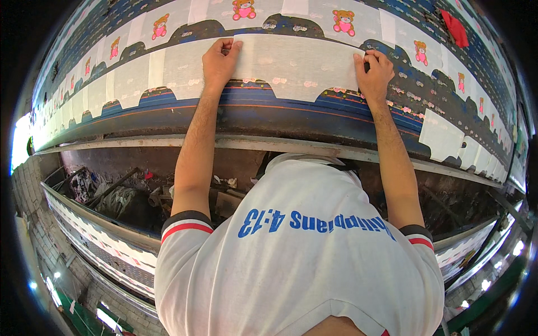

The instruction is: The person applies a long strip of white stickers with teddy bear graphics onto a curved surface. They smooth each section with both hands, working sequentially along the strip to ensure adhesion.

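Both the left hand and right hand pinch, fingers together, the top edge of a thin white scalloped paper sheet lying flat on the long blue printed-fabric table; it looks light, limp, tear-prone, best held by its corners.

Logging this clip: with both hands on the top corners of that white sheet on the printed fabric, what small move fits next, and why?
Probably smooth downward: the left hand and right hand pin the white sheet only at its top corners, while its lower scalloped edge lies unpressed over the blue printed fabric.
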`<state>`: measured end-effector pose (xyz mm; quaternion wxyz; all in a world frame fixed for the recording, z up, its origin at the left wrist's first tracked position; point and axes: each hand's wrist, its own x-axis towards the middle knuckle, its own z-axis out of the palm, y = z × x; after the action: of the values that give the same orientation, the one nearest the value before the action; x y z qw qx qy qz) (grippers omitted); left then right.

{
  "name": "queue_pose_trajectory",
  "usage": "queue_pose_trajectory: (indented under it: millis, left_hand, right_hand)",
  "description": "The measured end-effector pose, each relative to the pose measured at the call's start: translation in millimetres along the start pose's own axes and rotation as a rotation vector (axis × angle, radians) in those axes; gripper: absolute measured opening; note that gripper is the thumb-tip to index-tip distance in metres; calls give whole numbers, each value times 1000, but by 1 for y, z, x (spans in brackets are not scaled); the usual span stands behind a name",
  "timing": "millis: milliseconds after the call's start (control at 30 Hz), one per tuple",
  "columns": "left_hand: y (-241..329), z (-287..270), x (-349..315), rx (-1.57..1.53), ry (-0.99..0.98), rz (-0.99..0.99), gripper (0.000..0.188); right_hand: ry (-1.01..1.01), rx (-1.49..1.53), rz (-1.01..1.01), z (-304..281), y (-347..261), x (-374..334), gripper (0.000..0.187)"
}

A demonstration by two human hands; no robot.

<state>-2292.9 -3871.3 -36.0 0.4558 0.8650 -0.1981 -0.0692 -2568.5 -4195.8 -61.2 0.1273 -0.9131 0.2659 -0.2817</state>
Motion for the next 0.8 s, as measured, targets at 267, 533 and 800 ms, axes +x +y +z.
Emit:
queue_pose_trajectory:
  millis: [267, 533, 800]
  left_hand:
    - [2, -2, 0, 72, 9, 27, 37]
    - [35, 16, -11, 661, 114, 558, 69]
    - [123, 199, -102, 698, -162, 538, 94]
  right_hand:
    - [-50, -5, 10, -5, -5, 2, 33]
    - [-53, 200, 48, -79, 65, -17, 27]
    - [-12, 131, 182, -179, 225, -44, 26]
